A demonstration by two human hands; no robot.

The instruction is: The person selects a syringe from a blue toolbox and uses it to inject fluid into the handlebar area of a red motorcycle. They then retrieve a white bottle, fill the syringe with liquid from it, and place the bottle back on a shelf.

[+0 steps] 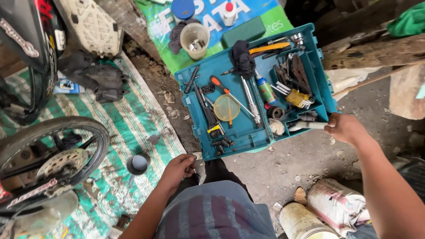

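- The person's right hand (pixel 343 127) is out at the near right corner of the teal tool tray (pixel 188 95), fingers curled over its rim beside a pale handle (pixel 310 125) that lies in the corner compartment. I judge the hand is closed on the rim or on that handle; which of the two I cannot tell from here.
- The tray sits open on the dirt straight ahead of the person's knees, so every tool is in easy reach from where they are.
- Inside it, long tools lie flat and roughly parallel: an orange screwdriver (pixel 220 86), a steel ratchet (pixel 250 102), a spray can (pixel 266 90). A round strainer (pixel 226 107) rests on top of them, and a black rag (pixel 241 55) is thrown over the far end.
- The left hand (pixel 177 170) is down by the left knee, fingers loosely bent around something small and dark, too hidden to name.
- Just left of that hand a metal cup (pixel 138 163) stands upright on the striped mat (pixel 128 119).
- The wheel (pixel 53 155) with its brake disc is at the mat's left edge, well apart from the tray.
- A plastic cup (pixel 195 40) holding small parts stands beyond the tray.
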